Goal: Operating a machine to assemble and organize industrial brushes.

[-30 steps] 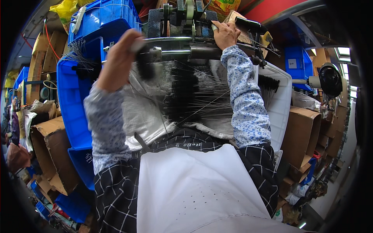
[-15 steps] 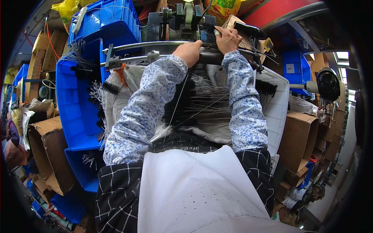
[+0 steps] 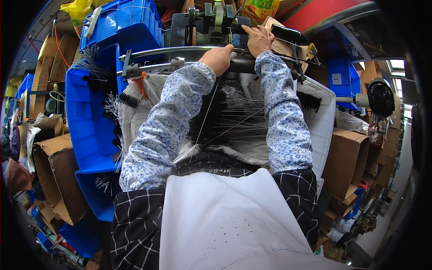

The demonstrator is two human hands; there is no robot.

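Observation:
My left hand is closed over the metal rail at the front of a bench machine. What its fingers hold is hidden; a white cover shows on one fingertip. Farther forward and to the right, my right hand reaches over the rail with its fingertips pinched at a small black-bristled brush beside the machine's pale wheel. Most of that brush is hidden. Below my hands, a pile of black wire brushes with thin metal stems lies on grey sheeting. One long wire slants down from beneath my left hand.
Blue bins with brushes stand at the left, and a blue crate behind them. A white bin is at the right. Cardboard boxes flank both sides. A black round-headed lamp-like fixture juts in from the right.
My right hand has moved forward and slightly left, closer to the wheel, and the small brush has shifted the same way. My left hand has barely moved.

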